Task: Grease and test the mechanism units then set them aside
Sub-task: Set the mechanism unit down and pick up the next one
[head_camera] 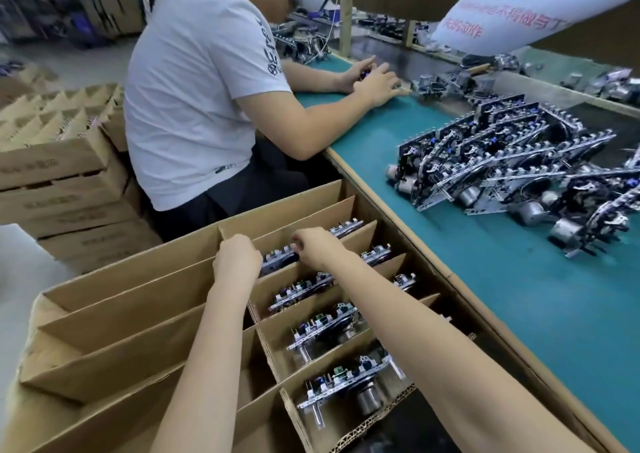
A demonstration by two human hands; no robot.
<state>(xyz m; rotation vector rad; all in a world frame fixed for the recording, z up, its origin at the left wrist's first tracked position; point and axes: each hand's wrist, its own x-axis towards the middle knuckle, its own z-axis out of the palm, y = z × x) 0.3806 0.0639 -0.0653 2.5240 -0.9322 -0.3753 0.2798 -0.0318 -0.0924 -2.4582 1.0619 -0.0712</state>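
Both my arms reach into a divided cardboard box (145,300) beside the bench. My left hand (237,260) and my right hand (311,248) grip the two ends of one mechanism unit (278,262), a metal frame with small parts, standing in a slot at the far end of the right column. Several more units (325,328) stand in the slots nearer to me, each in its own compartment. The left column of slots holds nothing I can see. A large heap of units (512,175) lies on the green bench mat (519,296) to the right.
Another person in a white shirt (194,99) sits ahead at the bench, hands on a small part. Stacked cartons with cardboard dividers (59,161) stand at the left. A white sack (519,12) hangs over the bench's far side.
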